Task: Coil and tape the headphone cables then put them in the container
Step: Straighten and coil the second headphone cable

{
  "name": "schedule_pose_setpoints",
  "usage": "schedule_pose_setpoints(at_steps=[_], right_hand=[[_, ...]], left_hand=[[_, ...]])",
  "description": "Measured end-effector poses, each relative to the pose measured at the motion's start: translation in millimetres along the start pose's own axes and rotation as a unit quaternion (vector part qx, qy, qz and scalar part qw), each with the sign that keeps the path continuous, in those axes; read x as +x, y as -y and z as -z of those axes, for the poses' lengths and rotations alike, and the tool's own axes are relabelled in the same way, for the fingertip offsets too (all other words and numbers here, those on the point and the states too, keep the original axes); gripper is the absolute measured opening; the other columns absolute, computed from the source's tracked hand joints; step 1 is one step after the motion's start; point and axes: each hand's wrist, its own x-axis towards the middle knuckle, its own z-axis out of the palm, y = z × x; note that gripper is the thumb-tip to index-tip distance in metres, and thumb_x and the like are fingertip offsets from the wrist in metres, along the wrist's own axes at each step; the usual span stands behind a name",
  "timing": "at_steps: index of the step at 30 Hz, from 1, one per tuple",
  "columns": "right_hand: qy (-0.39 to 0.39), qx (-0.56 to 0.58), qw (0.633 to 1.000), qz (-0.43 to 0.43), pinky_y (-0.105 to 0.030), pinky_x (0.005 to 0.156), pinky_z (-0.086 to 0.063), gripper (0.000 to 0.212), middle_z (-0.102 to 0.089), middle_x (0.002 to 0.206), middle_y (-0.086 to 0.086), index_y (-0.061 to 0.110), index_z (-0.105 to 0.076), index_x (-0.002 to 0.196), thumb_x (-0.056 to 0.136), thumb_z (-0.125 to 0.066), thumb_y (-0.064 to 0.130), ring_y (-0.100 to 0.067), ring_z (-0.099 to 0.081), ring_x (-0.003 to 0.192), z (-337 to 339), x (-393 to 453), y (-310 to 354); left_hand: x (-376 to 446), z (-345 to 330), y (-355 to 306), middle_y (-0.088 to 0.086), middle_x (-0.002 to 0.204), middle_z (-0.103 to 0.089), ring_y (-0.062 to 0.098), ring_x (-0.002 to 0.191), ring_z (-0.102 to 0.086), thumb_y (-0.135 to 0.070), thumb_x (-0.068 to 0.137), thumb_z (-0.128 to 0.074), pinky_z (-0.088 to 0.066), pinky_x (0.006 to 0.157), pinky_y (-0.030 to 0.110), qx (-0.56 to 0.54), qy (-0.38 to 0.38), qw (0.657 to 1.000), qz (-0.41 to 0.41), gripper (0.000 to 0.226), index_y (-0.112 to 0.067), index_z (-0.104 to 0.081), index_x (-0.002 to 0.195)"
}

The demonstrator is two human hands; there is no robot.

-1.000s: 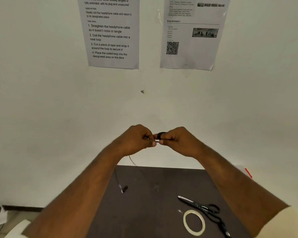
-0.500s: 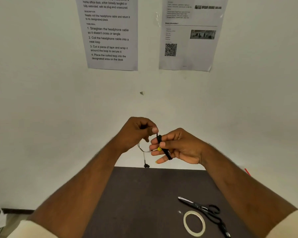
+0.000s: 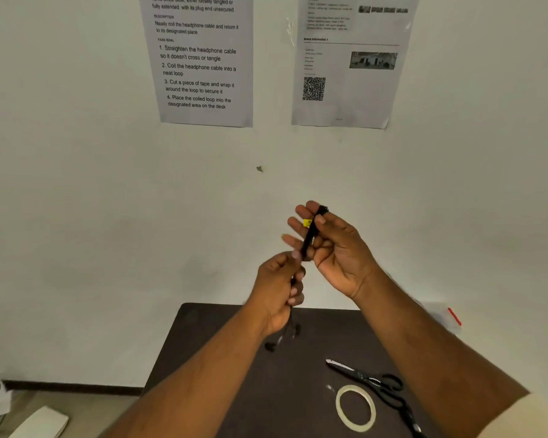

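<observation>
While my right hand (image 3: pixel 336 248) pinches the upright coil (image 3: pixel 310 233), my left hand (image 3: pixel 280 289) just below grips the cable (image 3: pixel 287 333), earbuds seemingly dangling.

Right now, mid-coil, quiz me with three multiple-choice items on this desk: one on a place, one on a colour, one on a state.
1. Where is the tape roll?
A. beside the scissors on the dark desk
B. on the right hand's wrist
C. stuck to the wall

2. What colour is the tag on the coiled cable?
A. red
B. yellow
C. blue

3. What are the hands doing?
A. both resting flat on the desk
B. left hand cutting tape
C. right hand holds the coil, left hand grips the loose cable

Key: 1 A, it lies flat by the scissors; 2 B, the tag shows yellow between the fingers; 3 C, both grip the cable above the desk.
</observation>
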Motion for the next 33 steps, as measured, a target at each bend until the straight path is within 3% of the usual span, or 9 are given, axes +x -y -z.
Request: schedule_pose_setpoints(at_steps=[4,9,11,14,16,19,22,28,33], right_hand=[[-0.034,-0.042,0.997,0.061,-0.045,0.098,-0.049,0.028,-0.071,0.112,-0.010,0.008,-0.068,0.107,0.080,-0.060,0.009,-0.030,-0.065,0.110,6,9,7],[-0.002,-0.326,0.942,0.074,-0.027,0.097,-0.049,0.026,-0.071,0.111,-0.002,0.010,-0.068,0.111,0.089,-0.060,0.001,-0.016,-0.066,0.110,19,7,7],[0.036,-0.459,0.886,0.060,-0.021,0.097,-0.048,0.026,-0.069,0.115,0.002,0.009,-0.068,0.114,0.090,-0.060,0.001,-0.005,-0.064,0.110,25,6,3],[0.079,-0.583,0.808,0.028,-0.020,0.099,-0.047,0.025,-0.067,0.120,0.003,0.010,-0.069,0.115,0.091,-0.062,0.008,-0.001,-0.061,0.111,33,7,-5],[0.075,-0.625,0.777,0.004,-0.022,0.099,-0.047,0.023,-0.069,0.118,0.002,0.013,-0.071,0.113,0.091,-0.063,0.014,-0.005,-0.063,0.109,37,9,-6],[0.063,-0.663,0.746,-0.031,-0.040,0.087,-0.054,0.016,-0.075,0.093,-0.009,0.016,-0.076,0.097,0.089,-0.066,0.026,-0.024,-0.070,0.090,41,10,-6],[0.073,-0.615,0.781,-0.075,-0.044,0.092,-0.054,0.012,-0.075,0.101,-0.003,0.021,-0.077,0.095,0.088,-0.068,0.024,-0.022,-0.069,0.099,35,7,-4],[0.081,-0.474,0.867,-0.132,-0.043,0.080,-0.059,0.021,-0.072,0.107,-0.008,0.007,-0.070,0.109,0.092,-0.060,0.011,-0.027,-0.072,0.085,15,-1,4],[0.105,-0.355,0.917,-0.146,-0.031,0.057,-0.054,0.019,-0.068,0.083,-0.013,-0.003,-0.068,0.102,0.093,-0.057,0.009,-0.015,-0.057,0.052,9,-9,13]], left_hand=[[-9,3,14,-0.002,0.057,-0.048,0.010,0.046,-0.035,-0.031,0.096,-0.057,-0.034,0.043,0.023,0.125,-0.030,0.992,-0.012,0.027,-0.010,-0.072,0.089],[-9,18,8,-0.014,0.060,-0.058,0.001,0.057,-0.054,-0.031,0.093,-0.061,-0.041,0.059,0.015,0.337,-0.081,0.926,-0.147,0.019,-0.018,-0.072,0.082],[-7,23,-3,-0.014,0.070,-0.063,0.002,0.073,-0.061,-0.034,0.094,-0.059,-0.041,0.074,0.017,0.445,-0.067,0.877,-0.171,0.017,-0.024,-0.071,0.090],[-4,26,-28,-0.009,0.078,-0.066,0.010,0.101,-0.057,-0.044,0.096,-0.050,-0.015,0.113,0.040,0.663,-0.076,0.723,-0.180,0.025,-0.032,-0.070,0.101],[-3,28,-46,-0.010,0.072,-0.063,0.010,0.113,-0.047,-0.047,0.096,-0.048,0.001,0.111,0.046,0.723,-0.086,0.657,-0.196,0.026,-0.034,-0.070,0.100],[0,32,-70,-0.015,0.072,-0.056,0.007,0.113,-0.039,-0.047,0.093,-0.053,0.002,0.111,0.047,0.749,-0.049,0.619,-0.230,0.024,-0.034,-0.072,0.098],[7,34,-87,-0.016,0.076,-0.058,0.004,0.109,-0.037,-0.042,0.092,-0.058,-0.004,0.112,0.044,0.751,0.023,0.602,-0.270,0.018,-0.033,-0.073,0.095],[35,43,-91,-0.018,0.076,-0.063,0.004,0.094,-0.049,-0.030,0.084,-0.071,-0.034,0.095,0.038,0.635,0.089,0.675,-0.364,0.007,-0.035,-0.072,0.080],[24,36,-73,0.004,0.090,-0.070,0.015,0.090,-0.065,-0.016,0.087,-0.067,-0.052,0.086,0.034,0.338,0.127,0.903,-0.232,0.009,-0.009,-0.072,0.089]])
